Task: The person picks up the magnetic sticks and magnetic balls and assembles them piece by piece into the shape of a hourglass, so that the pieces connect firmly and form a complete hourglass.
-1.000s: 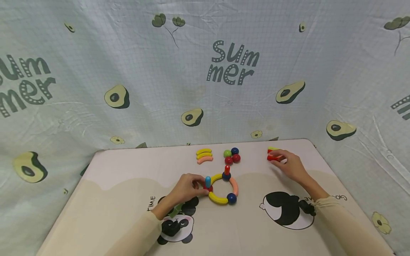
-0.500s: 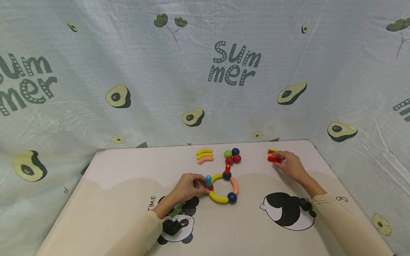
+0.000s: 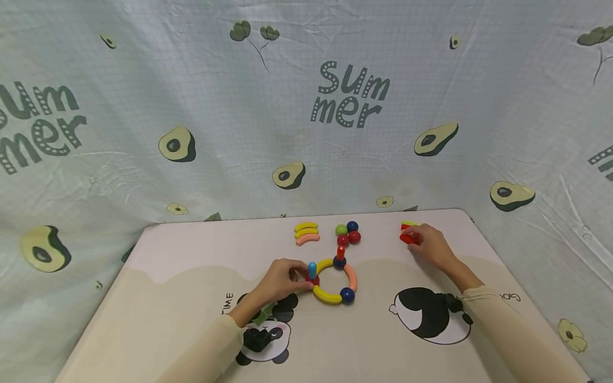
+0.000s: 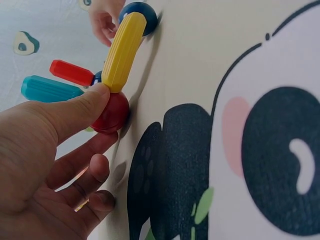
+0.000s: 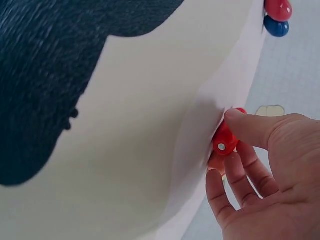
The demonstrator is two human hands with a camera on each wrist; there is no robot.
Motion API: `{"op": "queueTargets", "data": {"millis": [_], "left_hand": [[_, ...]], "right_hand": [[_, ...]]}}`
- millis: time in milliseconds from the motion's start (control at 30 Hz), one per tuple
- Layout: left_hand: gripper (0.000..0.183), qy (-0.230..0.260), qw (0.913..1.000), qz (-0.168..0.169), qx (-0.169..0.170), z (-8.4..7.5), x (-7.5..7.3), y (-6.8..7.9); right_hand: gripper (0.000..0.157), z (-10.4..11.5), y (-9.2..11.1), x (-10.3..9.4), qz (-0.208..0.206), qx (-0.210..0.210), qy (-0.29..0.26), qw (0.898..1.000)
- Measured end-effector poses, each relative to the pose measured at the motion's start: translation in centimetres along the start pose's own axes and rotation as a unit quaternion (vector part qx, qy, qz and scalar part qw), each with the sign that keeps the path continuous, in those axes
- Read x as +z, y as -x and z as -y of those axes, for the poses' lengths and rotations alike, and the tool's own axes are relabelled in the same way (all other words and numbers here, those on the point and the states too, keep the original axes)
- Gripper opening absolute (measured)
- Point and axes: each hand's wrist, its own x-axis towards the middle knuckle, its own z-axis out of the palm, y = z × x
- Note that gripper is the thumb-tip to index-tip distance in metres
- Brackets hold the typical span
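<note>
My left hand (image 3: 280, 280) pinches a red ball (image 4: 112, 114) at the left of a ring of balls and curved sticks on the table. On this ball stands a light blue rod (image 3: 312, 270). Yellow curved sticks (image 3: 327, 296), a pink curved stick (image 3: 351, 278) and two dark blue balls (image 3: 347, 296) form the rest of the ring. A short red rod (image 3: 340, 253) rises from the far blue ball. At the back right, my right hand (image 3: 435, 247) pinches another red rod (image 5: 225, 142) between thumb and fingers, beside other short rods that it partly hides.
Behind the ring lies a cluster of red, blue and green balls (image 3: 341, 230). Two yellow curved sticks and a pink one (image 3: 307, 238) lie left of the cluster. A printed cloth wall (image 3: 230, 175) encloses the table (image 3: 182, 298) at the back and sides.
My right fingers have drawn in on the red rod, which now sits slightly tilted. The left hand and the ring have stayed in place.
</note>
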Motion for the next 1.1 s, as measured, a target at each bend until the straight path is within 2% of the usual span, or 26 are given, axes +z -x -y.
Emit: {"op": "queueTargets", "data": {"millis": [300, 500, 633, 933, 1100], "left_hand": [[0.024, -0.005, 1.0000, 0.000, -0.002, 0.0, 0.0, 0.0], [0.024, -0.006, 1.0000, -0.003, -0.002, -0.1, 0.0, 0.0], [0.024, -0.004, 1.0000, -0.002, -0.001, -0.1, 0.0, 0.0], [0.023, -0.009, 0.9999, 0.005, 0.002, -0.1, 0.1, 0.1], [0.023, -0.011, 0.9999, 0.011, 0.002, 0.0, 0.0, 0.1]], "right_hand": [[0.036, 0.1, -0.2, -0.1, 0.029, -0.009, 0.008, 1.000], [0.038, 0.4, -0.3, -0.2, 0.038, -0.054, 0.041, 0.997], [0.038, 0.5, -0.2, -0.1, 0.036, -0.062, 0.055, 0.996], [0.033, 1.8, 0.5, 0.0, 0.053, -0.040, 0.035, 0.997], [0.038, 2.7, 1.4, 0.0, 0.054, -0.054, -0.013, 0.997]]}}
